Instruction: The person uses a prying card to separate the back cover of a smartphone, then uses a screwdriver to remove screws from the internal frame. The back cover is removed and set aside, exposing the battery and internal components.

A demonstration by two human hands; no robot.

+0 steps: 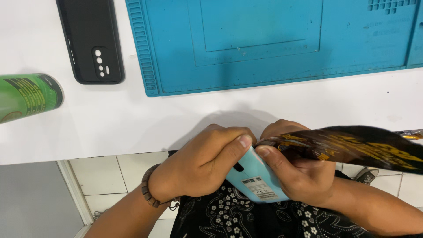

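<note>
— While both hands are low at the table's near edge, what do they hold?

— The left hand is closed around a light blue phone, with the thumb pressed on its upper edge. The phone is tilted, its back side showing, with a small label near the lower end. It sits between the two hands, above the person's lap, just below the edge of the white table.

— And the right hand?

— The right hand pinches a dark glossy film with yellow print against the top of the phone. The film stretches away to the right.

— What is on the table?

— A blue work mat lies at the far side. Left of it lies a black phone case, and further left a green can lies on its side. The left wrist wears a bead bracelet.
</note>
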